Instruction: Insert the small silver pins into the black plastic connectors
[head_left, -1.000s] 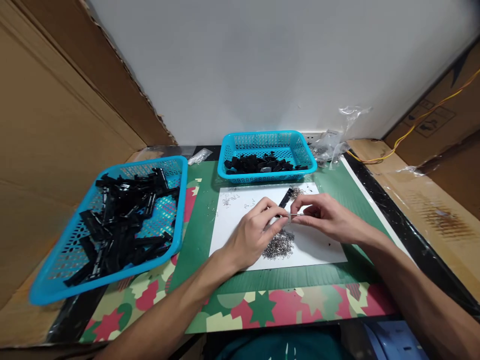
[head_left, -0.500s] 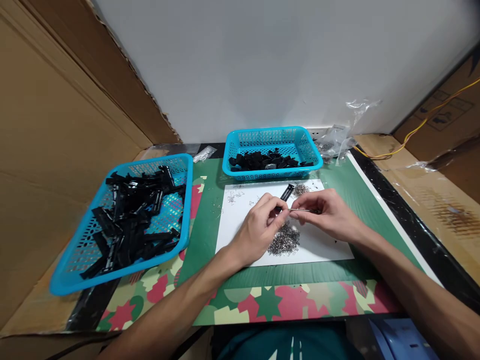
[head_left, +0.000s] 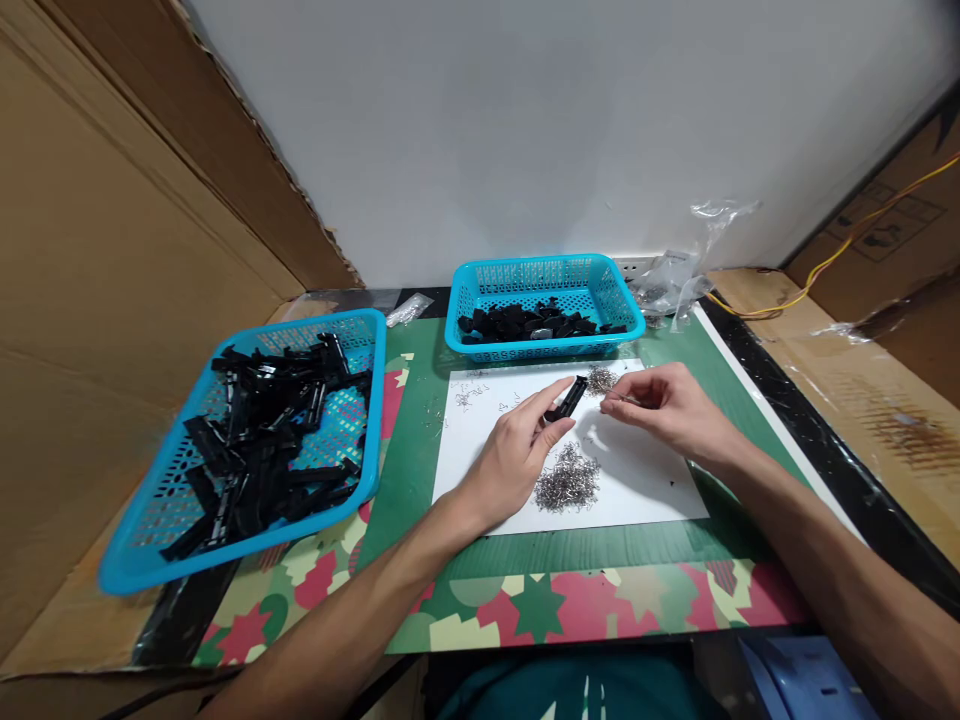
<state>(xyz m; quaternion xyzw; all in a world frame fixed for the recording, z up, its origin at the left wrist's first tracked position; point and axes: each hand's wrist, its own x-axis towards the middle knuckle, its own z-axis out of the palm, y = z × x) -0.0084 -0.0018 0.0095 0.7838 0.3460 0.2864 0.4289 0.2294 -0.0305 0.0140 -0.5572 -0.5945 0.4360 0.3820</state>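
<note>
Gripped in the left hand point(head_left: 517, 450), between thumb and fingers: a slim black part point(head_left: 572, 397), taken by its near end, tilted, far end reaching up and away past the fingertips. Closed to a pinch in the right hand point(head_left: 664, 405), just right of the left fingertips and apart from the black part: seemingly a thin metallic piece point(head_left: 630, 401), mostly hidden and too small to identify. Just beyond the right fingertips, a small heap of tiny metal pieces point(head_left: 600, 380); on the near side of the left fingertips, a larger heap point(head_left: 568, 482); under both, a white sheet point(head_left: 637, 500). Well beyond both hands' fingers, a blue basket point(head_left: 544, 347) with black pieces point(head_left: 514, 322); well left of the left fingers, another blue basket point(head_left: 251, 552) with long black parts point(head_left: 255, 480)

Looks light and stiff — probably hard plastic, smooth, a little slippery, fine under a firm pinch but perhaps not under bending. Best held by the long sides near the thumb, leaving the far end exposed — as for the thin metallic piece, likely easy to drop, best pinched right at the fingertips
</note>
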